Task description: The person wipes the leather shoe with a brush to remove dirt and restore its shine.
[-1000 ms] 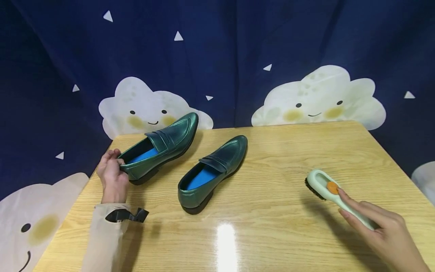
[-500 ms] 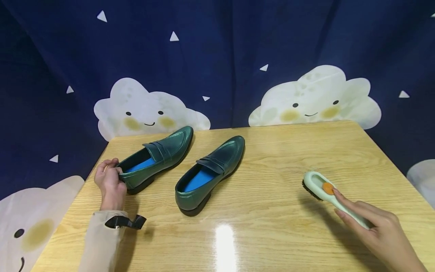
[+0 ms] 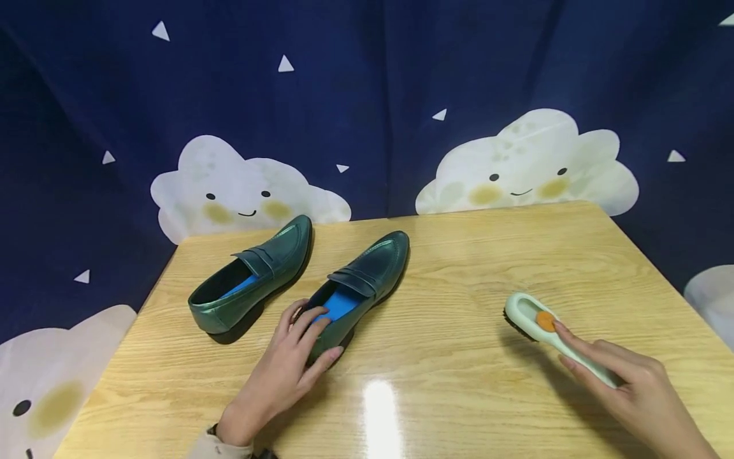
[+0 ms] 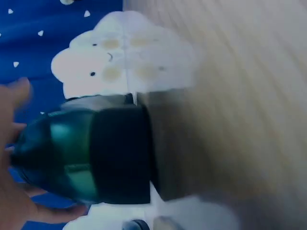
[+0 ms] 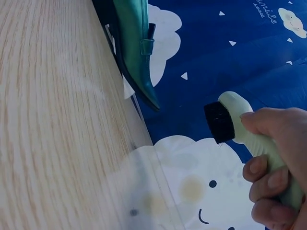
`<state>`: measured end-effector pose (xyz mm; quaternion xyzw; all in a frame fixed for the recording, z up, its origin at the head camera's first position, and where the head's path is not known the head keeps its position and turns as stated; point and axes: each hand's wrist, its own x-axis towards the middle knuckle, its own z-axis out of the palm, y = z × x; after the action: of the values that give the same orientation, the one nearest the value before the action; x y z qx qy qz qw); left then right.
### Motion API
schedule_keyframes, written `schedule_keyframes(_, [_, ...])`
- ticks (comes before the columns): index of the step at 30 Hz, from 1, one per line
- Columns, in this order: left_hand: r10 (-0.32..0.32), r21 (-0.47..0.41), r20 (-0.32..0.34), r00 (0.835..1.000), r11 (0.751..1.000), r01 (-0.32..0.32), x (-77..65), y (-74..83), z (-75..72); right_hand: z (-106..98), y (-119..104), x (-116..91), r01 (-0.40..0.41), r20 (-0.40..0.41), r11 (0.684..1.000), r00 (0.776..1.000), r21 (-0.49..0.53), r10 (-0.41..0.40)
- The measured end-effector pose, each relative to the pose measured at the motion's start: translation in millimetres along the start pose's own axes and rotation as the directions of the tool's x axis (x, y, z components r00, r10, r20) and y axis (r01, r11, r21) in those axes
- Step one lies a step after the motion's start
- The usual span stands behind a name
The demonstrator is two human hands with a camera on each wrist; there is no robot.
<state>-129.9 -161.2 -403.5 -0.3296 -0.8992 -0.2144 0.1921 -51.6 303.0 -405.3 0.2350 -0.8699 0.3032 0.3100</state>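
Note:
Two dark green loafers with blue insoles stand on the table, toes pointing to the back right. My left hand is at the heel of the right-hand loafer, its fingers spread over the opening and the thumb beside the heel. The left wrist view shows this loafer's heel close up, blurred, with the fingers apart around it. The left-hand loafer stands alone. On the right, my right hand grips a pale green shoe brush above the table, black bristles down, a finger at its orange button.
The light wooden table reaches back to a dark blue curtain printed with white clouds and triangles. Bare wood lies between the loafers and the brush. A bright light reflection shows near the front.
My left hand has lowered the left-hand loafer onto the table, let go, and moved right to the other loafer's heel. The right hand still holds the brush at about the same place.

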Motion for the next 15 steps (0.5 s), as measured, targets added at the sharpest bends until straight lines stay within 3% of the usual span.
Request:
schedule_keyframes(2, [0.014, -0.009, -0.01, 1.0, 1.0, -0.015, 2.4, 6.7, 4.6, -0.1, -1.1, -0.3, 0.008, 0.001, 1.0, 1.0, 0.002, -0.008])
schedule_keyframes(5, [0.063, -0.112, -0.1, 0.993, 0.991, -0.074, 7.9, 4.7, 9.3, -1.5, -2.7, -0.3, 0.013, -0.005, 1.0, 1.0, 0.006, -0.013])
schedule_keyframes(9, [0.072, -0.276, -0.219, 0.973, 0.952, -0.133, 16.8, 0.3, 10.9, -4.1, -6.2, 5.5, 0.05, -0.039, 0.998, 0.998, 0.037, -0.048])
schedule_keyframes(12, [0.001, -0.407, -0.241, 0.971, 0.908, -0.102, 26.2, 4.2, 8.5, -6.2, -15.2, 17.1, 0.099, -0.058, 0.993, 0.994, 0.071, -0.095])
schedule_keyframes(15, [-0.051, -0.566, -0.171, 0.984, 0.822, -0.056, 40.2, 14.3, 9.4, -9.2, -31.1, 32.7, 0.163, -0.054, 0.978, 0.986, 0.128, -0.157])
